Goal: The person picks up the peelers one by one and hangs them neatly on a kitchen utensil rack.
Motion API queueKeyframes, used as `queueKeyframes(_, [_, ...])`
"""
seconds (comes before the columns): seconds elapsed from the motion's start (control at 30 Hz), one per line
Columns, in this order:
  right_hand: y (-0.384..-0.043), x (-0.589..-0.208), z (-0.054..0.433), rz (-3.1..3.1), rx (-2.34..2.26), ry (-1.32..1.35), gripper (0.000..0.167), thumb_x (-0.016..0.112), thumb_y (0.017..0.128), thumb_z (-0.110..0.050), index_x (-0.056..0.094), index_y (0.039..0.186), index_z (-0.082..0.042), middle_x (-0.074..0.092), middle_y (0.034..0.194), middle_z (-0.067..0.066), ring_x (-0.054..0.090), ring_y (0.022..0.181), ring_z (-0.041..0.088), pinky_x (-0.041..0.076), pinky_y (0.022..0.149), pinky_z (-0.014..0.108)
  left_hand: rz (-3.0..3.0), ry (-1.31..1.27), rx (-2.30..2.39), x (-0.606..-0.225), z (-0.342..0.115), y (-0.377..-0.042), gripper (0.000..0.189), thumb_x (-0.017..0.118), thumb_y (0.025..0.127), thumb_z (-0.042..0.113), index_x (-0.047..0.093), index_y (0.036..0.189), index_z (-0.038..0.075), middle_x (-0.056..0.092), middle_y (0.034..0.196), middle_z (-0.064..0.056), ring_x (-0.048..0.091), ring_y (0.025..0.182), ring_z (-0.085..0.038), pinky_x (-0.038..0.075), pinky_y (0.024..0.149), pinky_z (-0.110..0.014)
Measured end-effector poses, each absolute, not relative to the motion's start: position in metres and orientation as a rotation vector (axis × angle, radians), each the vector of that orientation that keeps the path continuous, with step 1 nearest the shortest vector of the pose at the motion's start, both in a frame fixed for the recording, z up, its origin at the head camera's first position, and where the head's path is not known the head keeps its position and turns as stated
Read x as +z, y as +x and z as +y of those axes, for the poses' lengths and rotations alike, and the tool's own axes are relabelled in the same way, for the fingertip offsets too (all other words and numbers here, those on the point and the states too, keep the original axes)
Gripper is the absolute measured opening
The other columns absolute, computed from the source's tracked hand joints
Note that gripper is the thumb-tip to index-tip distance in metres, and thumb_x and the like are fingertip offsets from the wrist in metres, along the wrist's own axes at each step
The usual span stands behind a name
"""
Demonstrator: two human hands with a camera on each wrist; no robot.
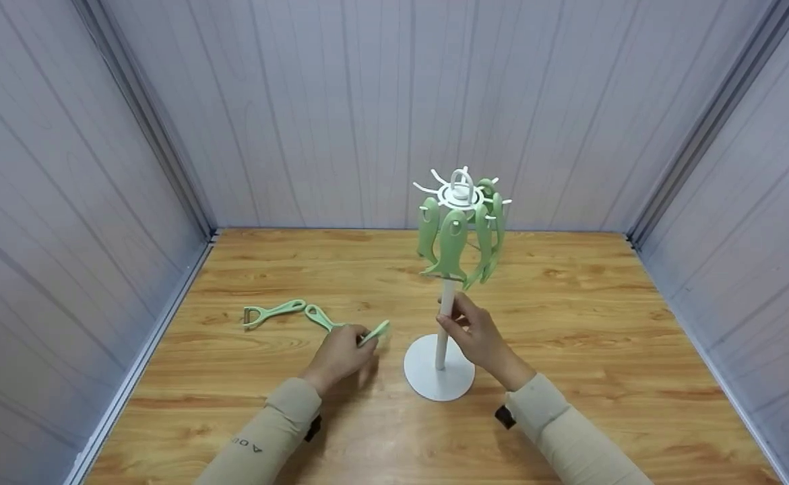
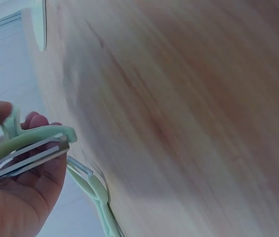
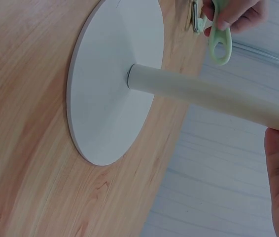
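Currently left grip (image 1: 339,351) pinches peeler (image 1: 376,331), handle (image 3: 221,36) jutting out; right grip (image 1: 479,335) holds white pole (image 1: 442,345).

Smooth plast. peeler (image 2: 43,132), metal blade (image 2: 41,159)

The wooden table (image 1: 569,303) bears two peelers (image 1: 283,309) and a white stand (image 1: 442,350).

We see a small work booth (image 1: 300,168), like a big box. A pale back wall (image 1: 381,101) with thin lines fills the top, and a left wall (image 1: 44,202) and right wall (image 1: 765,202) close the sides. Grey strips (image 1: 155,128) run down the corners. A wooden-looking table (image 1: 583,303) fills the bottom.
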State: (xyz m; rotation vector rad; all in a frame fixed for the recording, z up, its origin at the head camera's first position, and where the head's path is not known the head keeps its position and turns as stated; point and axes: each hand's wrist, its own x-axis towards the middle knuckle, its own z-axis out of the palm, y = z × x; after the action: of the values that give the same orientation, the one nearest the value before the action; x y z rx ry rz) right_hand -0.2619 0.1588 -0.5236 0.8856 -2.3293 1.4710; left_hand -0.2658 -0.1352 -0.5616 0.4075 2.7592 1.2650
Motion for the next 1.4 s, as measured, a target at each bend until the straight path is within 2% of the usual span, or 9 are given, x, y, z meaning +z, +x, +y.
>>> queueKeyframes(0.1, [-0.262, -0.524, 0.159, -2.335, 1.461, 0.890, 0.017, 0.062, 0.108, -0.002, 0.059, 0.124, -0.001, 0.071, 0.098, 0.013, 0.066, 0.088, 0.008, 0.060, 0.076, 0.025, 2.734, 0.359, 1.309, -0.560, -0.134, -0.265, 0.030, 0.056, 0.110, 0.023, 0.075, 0.100, 0.002, 0.054, 0.068, 0.005, 0.046, 0.057, -0.010, 0.038, 0.053, -0.026])
queueKeyframes(0.33, [-0.262, -0.524, 0.160, -2.350, 1.464, 0.875, 0.016, 0.062, 0.109, -0.004, 0.059, 0.124, -0.001, 0.072, 0.099, 0.012, 0.068, 0.089, 0.012, 0.060, 0.076, 0.025, 2.719, 0.332, 1.397, -0.551, -0.133, -0.268, 0.032, 0.048, 0.111, 0.019, 0.072, 0.113, -0.003, 0.053, 0.071, 0.001, 0.044, 0.057, -0.013, 0.038, 0.055, -0.029])
queueKeyframes(0.43, [-0.263, -0.525, 0.160, -2.341, 1.459, 0.881, 0.015, 0.062, 0.109, -0.003, 0.059, 0.124, -0.002, 0.072, 0.100, 0.014, 0.070, 0.089, 0.015, 0.060, 0.076, 0.024, 2.730, 0.336, 1.433, -0.546, -0.133, -0.269, 0.030, 0.048, 0.113, 0.019, 0.069, 0.106, -0.001, 0.051, 0.073, 0.000, 0.044, 0.058, -0.014, 0.038, 0.055, -0.029])
queueKeyframes(0.57, [-0.262, -0.525, 0.159, -2.326, 1.451, 0.902, 0.014, 0.061, 0.109, -0.001, 0.058, 0.123, -0.002, 0.073, 0.101, 0.016, 0.074, 0.089, 0.030, 0.061, 0.077, 0.026, 2.767, 0.358, 1.482, -0.540, -0.133, -0.271, 0.030, 0.048, 0.114, 0.018, 0.065, 0.094, 0.003, 0.050, 0.076, -0.002, 0.043, 0.059, -0.014, 0.037, 0.056, -0.029])
queueKeyframes(0.67, [-0.262, -0.525, 0.159, -2.328, 1.456, 0.902, 0.015, 0.061, 0.109, -0.001, 0.057, 0.123, 0.000, 0.073, 0.102, 0.016, 0.074, 0.090, 0.040, 0.062, 0.079, 0.027, 2.796, 0.363, 1.506, -0.537, -0.134, -0.272, 0.030, 0.047, 0.113, 0.017, 0.065, 0.092, 0.007, 0.051, 0.077, -0.003, 0.042, 0.060, -0.015, 0.037, 0.057, -0.030])
queueKeyframes(0.8, [-0.262, -0.525, 0.159, -2.338, 1.457, 0.885, 0.016, 0.061, 0.109, -0.003, 0.058, 0.125, 0.000, 0.072, 0.101, 0.013, 0.074, 0.090, 0.034, 0.061, 0.079, 0.027, 2.832, 0.359, 1.511, -0.532, -0.134, -0.273, 0.029, 0.046, 0.113, 0.015, 0.070, 0.099, 0.006, 0.053, 0.079, -0.005, 0.044, 0.061, -0.015, 0.038, 0.060, -0.031])
queueKeyframes(1.07, [-0.261, -0.524, 0.159, -2.337, 1.457, 0.880, 0.017, 0.062, 0.108, -0.002, 0.058, 0.124, 0.000, 0.071, 0.099, 0.011, 0.071, 0.089, 0.016, 0.060, 0.078, 0.026, 2.849, 0.359, 1.486, -0.518, -0.133, -0.275, 0.032, 0.054, 0.114, 0.016, 0.068, 0.134, -0.003, 0.060, 0.085, -0.007, 0.047, 0.062, -0.014, 0.040, 0.056, -0.028])
queueKeyframes(1.17, [-0.261, -0.523, 0.159, -2.335, 1.463, 0.876, 0.018, 0.062, 0.109, -0.002, 0.058, 0.125, 0.000, 0.071, 0.099, 0.010, 0.069, 0.090, 0.012, 0.060, 0.078, 0.025, 2.835, 0.351, 1.483, -0.512, -0.132, -0.277, 0.032, 0.056, 0.114, 0.015, 0.066, 0.137, -0.005, 0.062, 0.085, -0.007, 0.049, 0.064, -0.013, 0.040, 0.056, -0.027])
queueKeyframes(1.4, [-0.262, -0.525, 0.159, -2.330, 1.449, 0.883, 0.018, 0.062, 0.108, -0.002, 0.058, 0.126, -0.001, 0.071, 0.098, 0.010, 0.069, 0.089, 0.012, 0.060, 0.076, 0.025, 2.769, 0.326, 1.572, -0.501, -0.133, -0.279, 0.022, 0.056, 0.114, 0.013, 0.069, 0.124, -0.002, 0.069, 0.094, -0.010, 0.057, 0.072, -0.015, 0.050, 0.063, -0.030])
